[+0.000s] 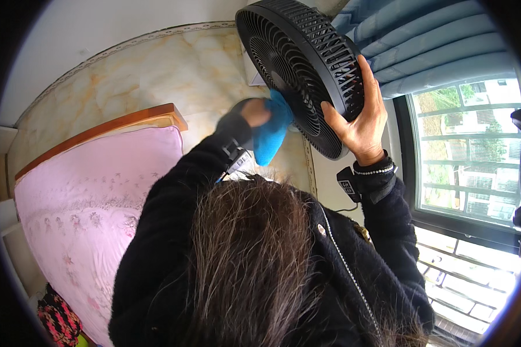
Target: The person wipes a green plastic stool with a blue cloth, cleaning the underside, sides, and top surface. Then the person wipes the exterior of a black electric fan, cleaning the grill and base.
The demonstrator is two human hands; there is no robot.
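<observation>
A large black fan (283,69) with a round grille tilts in front of me at the top of the view. My right hand (364,121) clasps the rim of its guard, thumb on the front grille and fingers over the slatted side. A bright blue cloth (269,136) is bunched in my left hand (256,113), its upper part against the fan's front grille and its lower end hanging down. The left hand is blurred by motion, and its fingers are partly hidden by the cloth.
Left of me stands a bed with a pink sheet (98,185) and a wooden headboard edge (104,130). Marbled tiles (173,63) lie beyond it. A blue curtain (434,49) hangs right of the fan, above a barred window (469,147). My hair covers the lower middle.
</observation>
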